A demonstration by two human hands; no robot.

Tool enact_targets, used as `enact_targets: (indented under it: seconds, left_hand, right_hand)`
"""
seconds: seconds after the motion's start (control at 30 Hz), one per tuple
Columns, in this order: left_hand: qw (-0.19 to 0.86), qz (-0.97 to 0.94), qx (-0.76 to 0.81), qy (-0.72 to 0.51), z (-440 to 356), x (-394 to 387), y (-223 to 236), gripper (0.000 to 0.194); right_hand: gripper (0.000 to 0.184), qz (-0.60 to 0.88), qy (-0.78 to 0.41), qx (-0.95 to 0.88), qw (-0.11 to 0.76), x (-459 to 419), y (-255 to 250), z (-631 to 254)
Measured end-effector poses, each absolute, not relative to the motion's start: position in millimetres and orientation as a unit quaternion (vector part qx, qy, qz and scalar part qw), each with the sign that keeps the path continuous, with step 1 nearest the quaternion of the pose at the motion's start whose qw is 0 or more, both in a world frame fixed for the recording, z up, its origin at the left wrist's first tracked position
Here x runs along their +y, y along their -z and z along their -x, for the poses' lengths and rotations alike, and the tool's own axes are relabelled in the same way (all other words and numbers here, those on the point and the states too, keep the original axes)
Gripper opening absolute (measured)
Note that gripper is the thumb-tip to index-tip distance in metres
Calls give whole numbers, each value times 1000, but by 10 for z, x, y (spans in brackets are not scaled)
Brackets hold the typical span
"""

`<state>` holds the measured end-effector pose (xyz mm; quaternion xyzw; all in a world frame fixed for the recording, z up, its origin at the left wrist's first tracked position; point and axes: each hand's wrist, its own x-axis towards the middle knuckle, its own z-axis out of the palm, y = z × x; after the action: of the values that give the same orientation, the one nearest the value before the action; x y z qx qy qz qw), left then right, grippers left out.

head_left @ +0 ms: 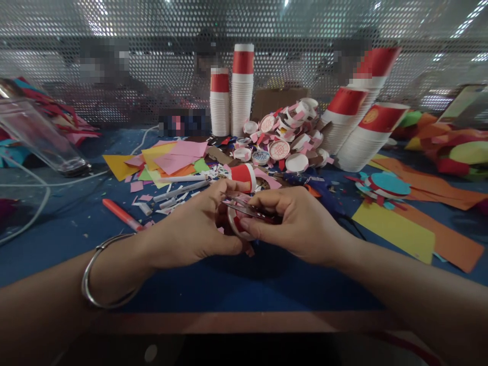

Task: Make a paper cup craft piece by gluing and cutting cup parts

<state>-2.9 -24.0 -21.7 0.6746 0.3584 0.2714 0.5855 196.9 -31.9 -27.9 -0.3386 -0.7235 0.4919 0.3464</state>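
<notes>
In the middle, my left hand (198, 223) curls round a small round piece of paper cup (237, 223) with a white rim and some red on it. My right hand (293, 218) pinches a slim, shiny metal tool (253, 209) between thumb and fingers. Its pointed end reaches left across the cup piece towards my left fingers; whether it is scissors or tweezers I cannot tell. Fingers hide much of both things. Just behind my hands lies a red and white paper cup (244, 177) on its side.
Stacked paper cups (242, 91) stand behind, with more stacks (354, 142) at right. Between them is a heap of cut cup bottoms (280, 150). Coloured paper (396, 229), a red marker (122, 214), a blue glue gun (324, 195), a clear bottle (46, 134) and a white cable (43, 198) lie around.
</notes>
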Motion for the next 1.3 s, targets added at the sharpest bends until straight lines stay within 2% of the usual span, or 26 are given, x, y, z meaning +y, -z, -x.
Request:
enact_targets:
  seconds: [0.13,0.33,0.5,0.87,1.3]
  left_hand:
    - [607,-661,352,-265,35,-231,171,58]
    - [673,-626,328,-220,115,-151,83,48]
    - [686,-636,297,-189,173,-95,80,43]
    - [621,-703,306,-164,123,-83,39,40]
    - [638,-702,289,-132,150,-68,55,41]
  right_hand:
    - [8,336,-517,-712,337,-319,284,-1982]
    - [14,332,-502,-724,337,-300,283,-2023]
    - [16,316,-513,-733,317,-296,267,-2050]
    - [15,304,-516,-747,290,-319,213,-2058]
    - [11,306,-506,-766,250,-311,194,-2089]
